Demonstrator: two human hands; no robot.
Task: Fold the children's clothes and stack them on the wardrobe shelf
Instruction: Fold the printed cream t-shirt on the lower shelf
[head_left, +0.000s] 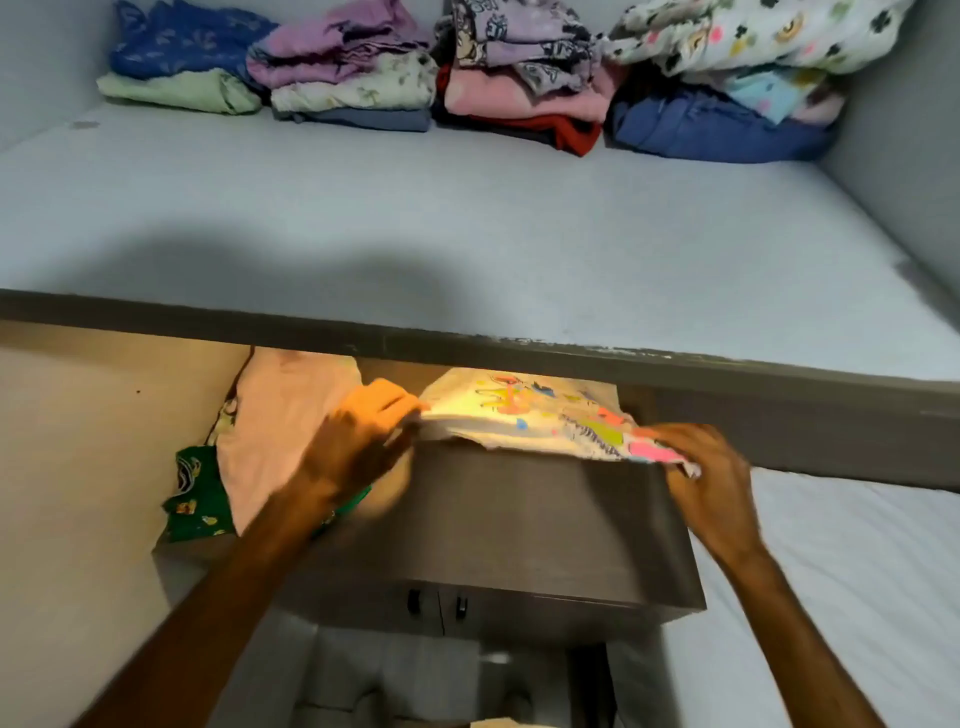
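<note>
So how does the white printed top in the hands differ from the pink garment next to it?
The white printed top is held up at both ends by the left hand and right hand; the pink garment lies loose with no hand gripping it. The top carries bright multicoloured prints; the pink one looks plain. The top is folded flat; the pink one is rumpled. Both sit below the shelf's front edge, not yet with the stacks at the back.

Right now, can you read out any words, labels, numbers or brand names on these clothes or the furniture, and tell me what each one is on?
No text here can be read.
White garment with bright multicoloured print, held by both hands: shapes only, too blurred to read.
Grey and lilac cartoon-print garment on the shelf stack: any lettering too small to tell.
Green printed garment below the shelf: pictures only, nothing legible.
Dark grey wooden cabinet: no label visible.
</note>
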